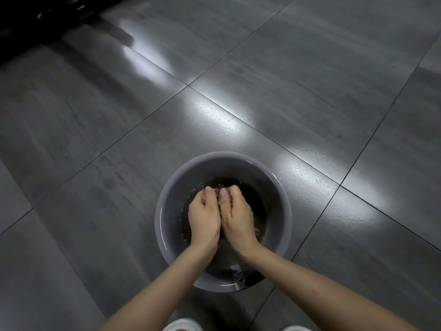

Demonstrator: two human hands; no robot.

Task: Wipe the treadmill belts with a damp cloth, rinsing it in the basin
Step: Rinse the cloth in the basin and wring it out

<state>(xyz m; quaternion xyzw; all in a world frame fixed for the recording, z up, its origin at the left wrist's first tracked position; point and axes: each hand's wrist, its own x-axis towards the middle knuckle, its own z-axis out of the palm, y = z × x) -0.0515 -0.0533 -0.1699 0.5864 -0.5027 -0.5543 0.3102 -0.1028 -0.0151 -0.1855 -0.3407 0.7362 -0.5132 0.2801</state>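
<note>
While left hand [204,217] and right hand [237,217] grip cloth [216,191] underwater, fingers curled | basin [171,187] at 6 o'clock | risk: hard scrubbing slops water onto floor [119,139].

Glossy grey tiled floor [262,68]; grey basin [171,194] on it.

A round grey basin [238,166] of water stood on the tiled floor [286,91], a dark reddish cloth [217,192] bunched underwater inside.
</note>
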